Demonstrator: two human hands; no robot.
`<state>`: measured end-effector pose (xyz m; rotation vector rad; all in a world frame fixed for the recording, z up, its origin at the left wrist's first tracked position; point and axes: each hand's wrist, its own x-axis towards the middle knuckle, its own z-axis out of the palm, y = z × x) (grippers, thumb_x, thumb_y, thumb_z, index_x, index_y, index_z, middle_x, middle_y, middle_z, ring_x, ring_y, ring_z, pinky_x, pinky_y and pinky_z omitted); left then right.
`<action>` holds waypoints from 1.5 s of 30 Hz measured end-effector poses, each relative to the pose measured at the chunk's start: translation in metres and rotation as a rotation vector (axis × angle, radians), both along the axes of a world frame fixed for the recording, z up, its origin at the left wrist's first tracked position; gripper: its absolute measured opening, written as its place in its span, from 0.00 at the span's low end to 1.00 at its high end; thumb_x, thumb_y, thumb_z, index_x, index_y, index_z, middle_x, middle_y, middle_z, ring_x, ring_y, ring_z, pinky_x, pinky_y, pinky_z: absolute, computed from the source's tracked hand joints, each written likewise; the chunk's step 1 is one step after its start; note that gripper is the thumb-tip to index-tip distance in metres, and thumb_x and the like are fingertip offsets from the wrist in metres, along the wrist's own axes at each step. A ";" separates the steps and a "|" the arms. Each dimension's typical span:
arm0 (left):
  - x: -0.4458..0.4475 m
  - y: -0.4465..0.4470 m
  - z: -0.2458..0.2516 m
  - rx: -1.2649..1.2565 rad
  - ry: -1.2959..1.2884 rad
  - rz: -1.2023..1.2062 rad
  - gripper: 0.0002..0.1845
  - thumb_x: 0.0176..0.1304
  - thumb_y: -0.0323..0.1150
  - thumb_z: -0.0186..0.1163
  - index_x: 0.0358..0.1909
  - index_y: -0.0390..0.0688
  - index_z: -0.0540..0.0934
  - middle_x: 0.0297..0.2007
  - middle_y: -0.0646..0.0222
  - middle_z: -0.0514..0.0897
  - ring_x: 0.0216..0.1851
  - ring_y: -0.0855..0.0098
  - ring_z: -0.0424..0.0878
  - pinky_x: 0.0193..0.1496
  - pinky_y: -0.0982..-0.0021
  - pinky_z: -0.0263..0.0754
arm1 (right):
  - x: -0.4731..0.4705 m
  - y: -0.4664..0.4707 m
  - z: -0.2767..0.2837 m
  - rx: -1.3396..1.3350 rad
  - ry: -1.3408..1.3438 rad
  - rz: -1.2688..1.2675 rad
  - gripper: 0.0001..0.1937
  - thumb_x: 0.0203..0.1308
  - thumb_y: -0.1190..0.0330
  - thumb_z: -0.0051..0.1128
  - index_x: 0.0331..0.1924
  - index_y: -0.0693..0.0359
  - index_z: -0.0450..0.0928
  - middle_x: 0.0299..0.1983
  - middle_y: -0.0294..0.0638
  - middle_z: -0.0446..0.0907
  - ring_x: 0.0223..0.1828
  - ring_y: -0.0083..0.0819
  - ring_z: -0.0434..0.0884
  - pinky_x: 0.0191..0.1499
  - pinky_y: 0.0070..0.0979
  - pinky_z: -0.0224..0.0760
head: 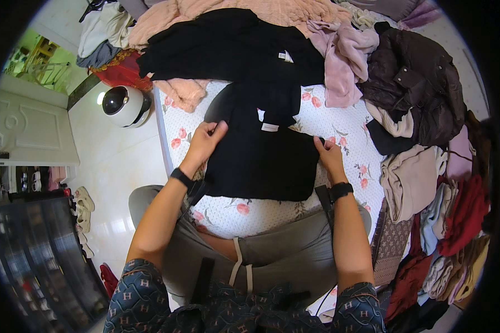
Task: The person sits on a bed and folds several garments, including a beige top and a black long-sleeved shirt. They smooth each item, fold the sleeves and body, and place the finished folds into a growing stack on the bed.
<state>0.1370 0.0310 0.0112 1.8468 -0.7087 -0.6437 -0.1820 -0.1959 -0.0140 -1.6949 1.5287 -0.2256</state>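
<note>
A black garment (262, 166) lies flat on the floral bedding in front of me, its lower part towards my lap and a white label near its upper middle. My left hand (210, 139) pinches its left edge between thumb and fingers. Opposite, my right hand (328, 152) grips its right upper corner. Farther off, a second black garment (233, 45) with a white tag is spread across the bed; where the two dark cloths meet is hard to tell.
Pink fleece clothing (341, 62) and a dark brown puffer jacket (421, 79) lie to the right, above folded clothes (412, 179). A peach fluffy blanket (183, 93) borders the far side. On the floor at left stands a white round device (127, 106).
</note>
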 end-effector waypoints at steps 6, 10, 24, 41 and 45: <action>-0.004 0.012 0.017 -0.110 -0.399 -0.171 0.15 0.51 0.18 0.69 0.41 0.37 0.81 0.41 0.69 0.76 0.46 0.71 0.75 0.53 0.72 0.71 | -0.007 -0.003 0.021 0.365 -0.562 0.074 0.15 0.74 0.62 0.63 0.52 0.66 0.85 0.44 0.36 0.89 0.43 0.23 0.85 0.50 0.22 0.75; 0.001 0.004 0.012 -0.161 0.337 0.009 0.07 0.73 0.31 0.66 0.44 0.37 0.82 0.36 0.76 0.82 0.34 0.81 0.75 0.41 0.77 0.71 | 0.004 -0.004 0.011 -0.046 -0.324 0.034 0.21 0.74 0.57 0.62 0.53 0.70 0.83 0.46 0.49 0.88 0.47 0.41 0.86 0.54 0.32 0.76; 0.016 0.005 -0.003 0.278 0.085 -0.133 0.34 0.58 0.38 0.82 0.56 0.27 0.76 0.41 0.60 0.87 0.39 0.71 0.86 0.47 0.71 0.84 | 0.024 0.021 0.040 0.574 -0.412 0.265 0.25 0.61 0.67 0.76 0.60 0.68 0.81 0.49 0.39 0.88 0.49 0.28 0.85 0.56 0.26 0.78; -0.026 0.036 0.169 -0.248 -0.052 -0.210 0.09 0.68 0.29 0.70 0.46 0.36 0.84 0.40 0.70 0.88 0.43 0.78 0.82 0.49 0.74 0.77 | -0.017 0.048 0.165 -0.163 -0.782 0.311 0.13 0.65 0.76 0.67 0.53 0.68 0.82 0.43 0.34 0.85 0.46 0.21 0.81 0.56 0.22 0.74; -0.048 0.076 0.198 -0.325 -0.595 -0.418 0.17 0.51 0.18 0.71 0.45 0.40 0.83 0.44 0.64 0.86 0.48 0.65 0.84 0.53 0.69 0.76 | -0.056 0.057 0.206 -0.419 -0.625 0.617 0.18 0.49 0.87 0.57 0.46 0.66 0.84 0.40 0.36 0.86 0.46 0.28 0.83 0.55 0.26 0.74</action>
